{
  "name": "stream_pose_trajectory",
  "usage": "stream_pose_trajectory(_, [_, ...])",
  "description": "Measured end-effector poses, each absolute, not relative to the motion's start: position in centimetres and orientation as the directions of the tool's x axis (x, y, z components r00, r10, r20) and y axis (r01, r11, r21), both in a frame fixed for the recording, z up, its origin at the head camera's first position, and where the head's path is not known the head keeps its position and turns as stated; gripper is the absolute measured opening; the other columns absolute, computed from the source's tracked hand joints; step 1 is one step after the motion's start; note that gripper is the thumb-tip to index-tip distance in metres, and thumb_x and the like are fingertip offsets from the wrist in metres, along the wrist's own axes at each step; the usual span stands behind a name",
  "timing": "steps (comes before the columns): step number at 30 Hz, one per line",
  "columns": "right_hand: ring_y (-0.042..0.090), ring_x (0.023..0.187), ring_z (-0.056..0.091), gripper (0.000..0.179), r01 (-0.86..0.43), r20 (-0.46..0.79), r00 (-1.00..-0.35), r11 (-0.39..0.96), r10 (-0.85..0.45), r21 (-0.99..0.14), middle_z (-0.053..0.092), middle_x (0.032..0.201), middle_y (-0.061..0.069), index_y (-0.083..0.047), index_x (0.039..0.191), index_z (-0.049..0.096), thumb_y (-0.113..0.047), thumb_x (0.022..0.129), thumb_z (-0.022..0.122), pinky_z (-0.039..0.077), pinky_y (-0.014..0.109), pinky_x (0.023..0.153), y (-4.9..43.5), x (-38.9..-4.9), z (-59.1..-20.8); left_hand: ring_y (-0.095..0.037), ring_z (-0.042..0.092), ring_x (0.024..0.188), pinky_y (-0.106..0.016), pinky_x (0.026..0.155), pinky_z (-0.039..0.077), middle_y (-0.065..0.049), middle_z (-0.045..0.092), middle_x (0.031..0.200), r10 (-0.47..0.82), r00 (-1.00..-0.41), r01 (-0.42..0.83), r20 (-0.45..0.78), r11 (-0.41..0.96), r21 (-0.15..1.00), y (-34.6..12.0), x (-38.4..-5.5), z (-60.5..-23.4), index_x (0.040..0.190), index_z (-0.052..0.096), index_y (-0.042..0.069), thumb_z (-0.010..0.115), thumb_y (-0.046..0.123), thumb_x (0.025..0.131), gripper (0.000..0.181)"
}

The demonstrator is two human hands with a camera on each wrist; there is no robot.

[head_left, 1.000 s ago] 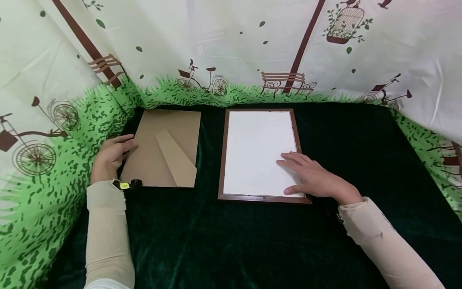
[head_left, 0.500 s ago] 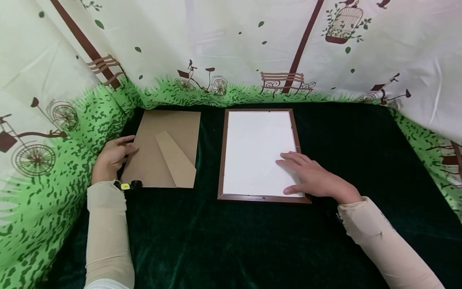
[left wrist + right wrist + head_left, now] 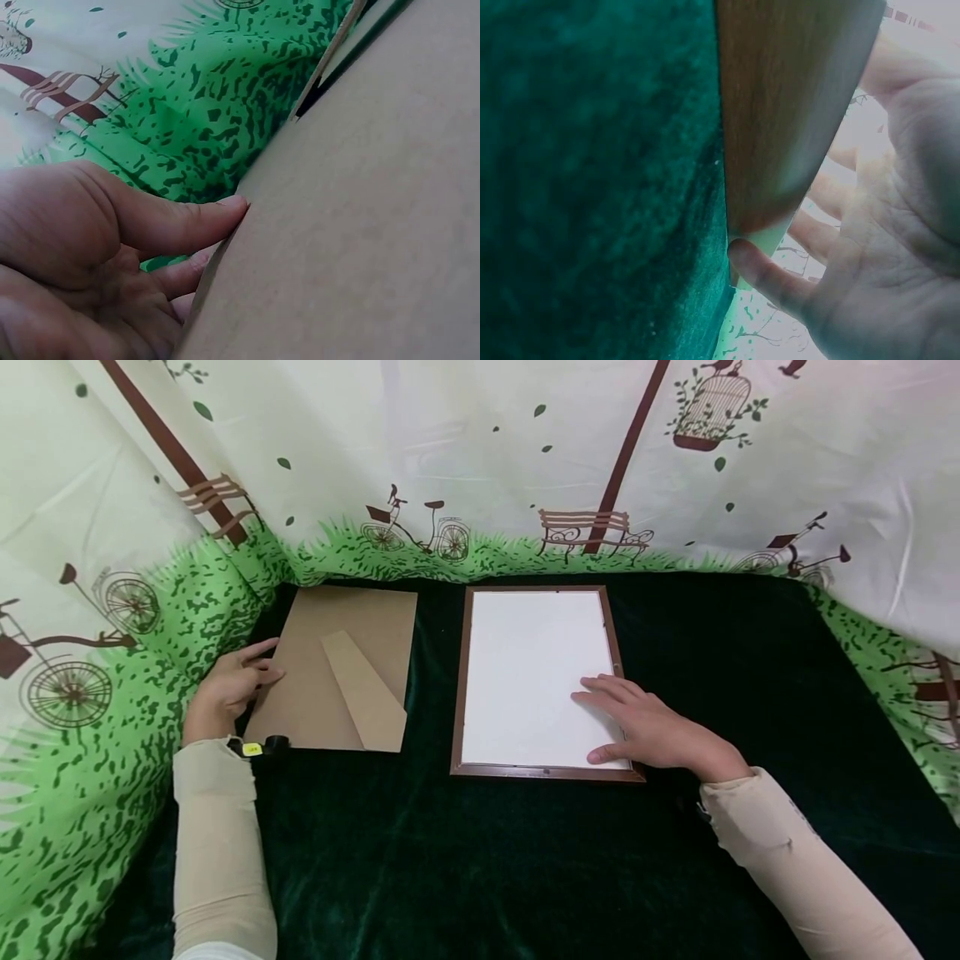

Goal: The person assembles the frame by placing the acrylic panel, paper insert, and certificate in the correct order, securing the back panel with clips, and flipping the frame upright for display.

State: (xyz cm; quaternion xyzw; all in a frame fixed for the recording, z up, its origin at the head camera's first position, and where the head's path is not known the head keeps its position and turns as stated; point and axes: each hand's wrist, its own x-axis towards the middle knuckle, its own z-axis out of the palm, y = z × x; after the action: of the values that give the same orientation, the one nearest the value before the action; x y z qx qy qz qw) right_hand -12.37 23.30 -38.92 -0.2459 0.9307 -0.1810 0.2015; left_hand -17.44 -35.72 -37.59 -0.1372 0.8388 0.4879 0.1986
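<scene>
In the head view a brown backing board (image 3: 296,685) with a slanted easel leg (image 3: 363,693) lies at the left. My left hand (image 3: 228,685) pinches its left edge. The left wrist view shows the thumb (image 3: 202,223) at the board's upper face, with other fingers partly hidden under it. To the right, a brown picture frame (image 3: 547,772) lies face down, a white sheet (image 3: 536,668) filling its back. My right hand (image 3: 648,722) rests spread over the frame's lower right side. Close up, one finger (image 3: 761,270) touches the frame's brown outer side.
Dark green velvet cloth (image 3: 450,868) covers the table. A printed curtain (image 3: 495,468) with bicycles and benches hangs behind and along the left side. A strip of cloth separates board and frame. A small black camera (image 3: 270,750) sits at the left wrist.
My left hand and sleeve have shifted slightly left, still at the backing board's edge. The right hand stays in place on the frame.
</scene>
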Motion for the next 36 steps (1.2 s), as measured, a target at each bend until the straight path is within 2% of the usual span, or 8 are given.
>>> stream_pose_trajectory(7, [0.038, 0.153, 0.009, 0.092, -0.383, -0.287, -0.798, 0.813, -0.530, -0.439, 0.016, 0.167, 0.006, -0.026, 0.157, 0.028, -0.059, 0.084, 0.071, 0.016, 0.068, 0.117, 23.3, -12.3, -38.9, 0.003, 0.059, 0.078, -0.023, 0.064, 0.049, -0.011, 0.036, 0.146, -0.012, -0.901, -0.373, -0.433, 0.532, 0.760, -36.1, -17.2, -37.4, 0.161, 0.013, 0.027, 0.055, 0.029, 0.103, 0.072])
stream_pose_trajectory(11, [0.037, 0.153, 0.009, 0.092, -0.382, -0.286, -0.799, 0.815, -0.528, -0.436, 0.016, 0.167, 0.006, -0.026, 0.158, 0.028, -0.060, 0.083, 0.071, 0.015, 0.068, 0.117, 23.3, -12.3, -39.0, 0.003, 0.062, 0.086, -0.023, 0.079, 0.055, -0.019, 0.035, 0.150, 0.027, -0.893, -0.344, -0.448, 0.601, 0.721, -36.4, -17.1, -37.1, 0.161, 0.009, 0.024, 0.054, 0.030, 0.103, 0.074])
stream_pose_trajectory(14, [0.037, 0.153, 0.009, 0.092, -0.388, -0.282, -0.799, 0.814, -0.531, -0.433, 0.016, 0.167, 0.006, -0.027, 0.157, 0.028, -0.061, 0.083, 0.071, 0.016, 0.067, 0.118, 23.3, -12.4, -39.0, 0.005, 0.062, 0.086, -0.025, 0.081, 0.056, -0.024, 0.032, 0.154, 0.065, -0.886, -0.312, -0.460, 0.650, 0.693, -36.8, -16.8, -36.9, 0.161, 0.006, 0.022, 0.053, 0.031, 0.103, 0.075])
stream_pose_trajectory(17, [0.037, 0.153, 0.009, 0.092, -0.391, -0.281, -0.799, 0.815, -0.531, -0.429, 0.017, 0.167, 0.006, -0.027, 0.157, 0.029, -0.060, 0.083, 0.071, 0.016, 0.066, 0.118, 23.2, -12.4, -39.0, 0.005, 0.063, 0.087, -0.025, 0.082, 0.057, -0.009, 0.051, 0.138, 0.082, -0.890, -0.306, -0.448, 0.622, 0.721, -37.2, -16.7, -36.8, 0.161, 0.007, 0.021, 0.054, 0.029, 0.103, 0.075])
stream_pose_trajectory(21, [0.037, 0.153, 0.009, 0.092, -0.384, -0.286, -0.800, 0.817, -0.527, -0.431, 0.017, 0.167, 0.006, -0.027, 0.157, 0.029, -0.059, 0.082, 0.072, 0.015, 0.067, 0.118, 23.2, -12.3, -38.9, 0.001, 0.066, 0.085, -0.022, 0.073, 0.057, 0.018, 0.059, 0.102, 0.059, -0.907, -0.331, -0.418, 0.513, 0.792, -37.2, -16.8, -36.7, 0.161, 0.014, 0.022, 0.057, 0.024, 0.102, 0.073])
stream_pose_trajectory(25, [0.037, 0.153, 0.009, 0.092, -0.379, -0.289, -0.801, 0.817, -0.525, -0.435, 0.017, 0.167, 0.006, -0.026, 0.157, 0.029, -0.059, 0.083, 0.072, 0.015, 0.067, 0.118, 23.3, -12.3, -38.8, 0.000, 0.061, 0.066, -0.029, 0.044, 0.036, 0.022, 0.059, 0.097, 0.038, -0.911, -0.353, -0.411, 0.444, 0.824, -36.8, -16.8, -36.2, 0.160, 0.018, 0.024, 0.056, 0.024, 0.102, 0.070])
stream_pose_trajectory(28, [0.037, 0.153, 0.009, 0.092, -0.382, -0.286, -0.800, 0.815, -0.528, -0.435, 0.017, 0.167, 0.007, -0.025, 0.157, 0.029, -0.058, 0.083, 0.072, 0.015, 0.067, 0.118, 23.3, -12.3, -38.8, -0.001, 0.055, 0.058, -0.036, 0.044, 0.023, 0.022, 0.059, 0.098, 0.031, -0.910, -0.362, -0.413, 0.422, 0.831, -36.6, -16.7, -35.8, 0.160, 0.019, 0.025, 0.055, 0.025, 0.102, 0.068])
stream_pose_trajectory(36, [0.037, 0.153, 0.008, 0.091, -0.381, -0.286, -0.799, 0.814, -0.529, -0.438, 0.016, 0.167, 0.006, -0.026, 0.157, 0.030, -0.057, 0.083, 0.072, 0.015, 0.067, 0.118, 23.3, -12.3, -38.8, 0.002, 0.056, 0.074, -0.026, 0.052, 0.036, 0.019, 0.057, 0.101, 0.019, -0.920, -0.353, -0.391, 0.391, 0.850, -36.4, -16.6, -35.5, 0.160, 0.020, 0.025, 0.054, 0.022, 0.103, 0.067])
